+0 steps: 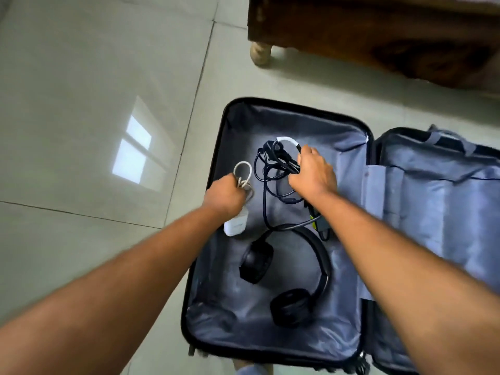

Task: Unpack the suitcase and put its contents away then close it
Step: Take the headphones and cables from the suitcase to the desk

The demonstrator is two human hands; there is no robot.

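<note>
A black suitcase [292, 106] lies open on the floor, its grey lining showing. In its left half my left hand [224, 197] grips a coiled white cable [243, 169] joined to a white charger block [234, 227]. My right hand [313, 174] is closed on a bundle of black cables [273, 161] with a white-wrapped section; a black power adapter [320, 226] lies partly under my right forearm. Black over-ear headphones [319, 263] rest in the middle of the same half. The right half [433, 212] is covered by a grey fabric divider.
A dark wooden piece of furniture [378, 36] on a turned pale leg [261, 54] stands beyond the suitcase at the top right. Pale tiled floor [94, 104] spreads to the left, with a window reflection on it.
</note>
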